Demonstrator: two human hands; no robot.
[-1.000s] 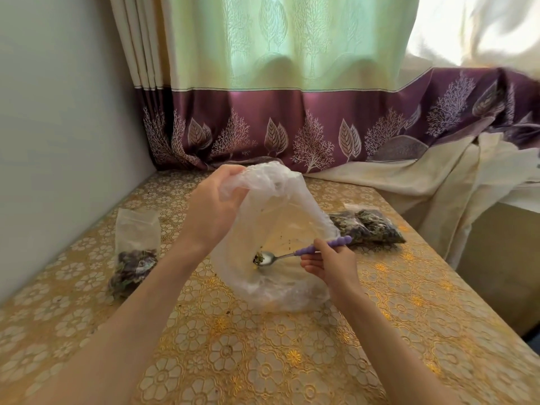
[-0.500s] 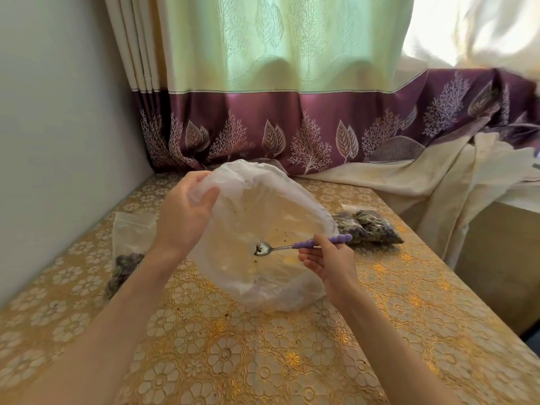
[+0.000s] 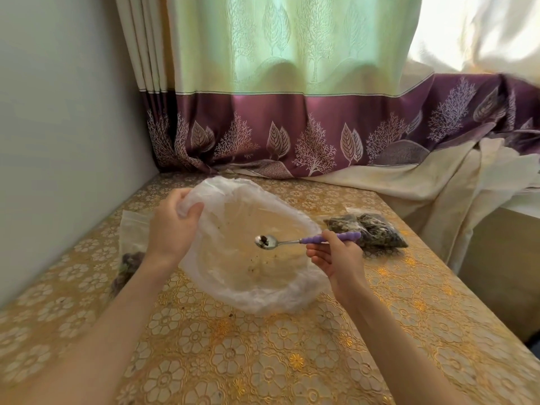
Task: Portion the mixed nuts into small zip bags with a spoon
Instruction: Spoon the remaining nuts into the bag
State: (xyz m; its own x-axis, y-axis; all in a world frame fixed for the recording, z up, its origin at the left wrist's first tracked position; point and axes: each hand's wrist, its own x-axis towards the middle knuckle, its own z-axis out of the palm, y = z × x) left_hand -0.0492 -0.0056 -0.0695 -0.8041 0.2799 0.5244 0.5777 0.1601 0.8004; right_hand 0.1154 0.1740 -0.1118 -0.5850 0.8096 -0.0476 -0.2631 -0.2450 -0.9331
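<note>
2 hands in frame, well apart, both gripping. Left hand (image 3: 172,229), centre-left: fingers and thumb curled tight around a bunched fold of the big plastic bag's (image 3: 251,276) rim, holding the mouth wide open. Right hand (image 3: 336,258), centre-right: palm turned up, thumb and fingers pinching the spoon (image 3: 304,240) at its purple ribbed handle, the other fingers loosely curled below it.

Spoon is roughly level, shiny metal bowl pointing to frame left, sitting over the bag opening. A few dark nut bits (image 3: 264,240) in the bowl, a small load.

Big bag: thin, cloudy, crinkled film, wide rounded opening, bottom resting on the table. Inside looks nearly empty, just scattered dark crumbs on the film.

2 small zip bags on the table: a filled zip bag (image 3: 371,233) right of centre, just behind the right hand, clear plastic packed with dark mixed nuts, lying flat. A second zip bag (image 3: 131,252) at left, partly hidden behind the left forearm, clear with dark nuts at its lower end.

Table (image 3: 263,346): glossy gold cloth, embossed floral pattern. Upper frame: curtain (image 3: 263,83), pale green over a purple band with leaf and tree print. Plain wall (image 3: 58,127) at left.
</note>
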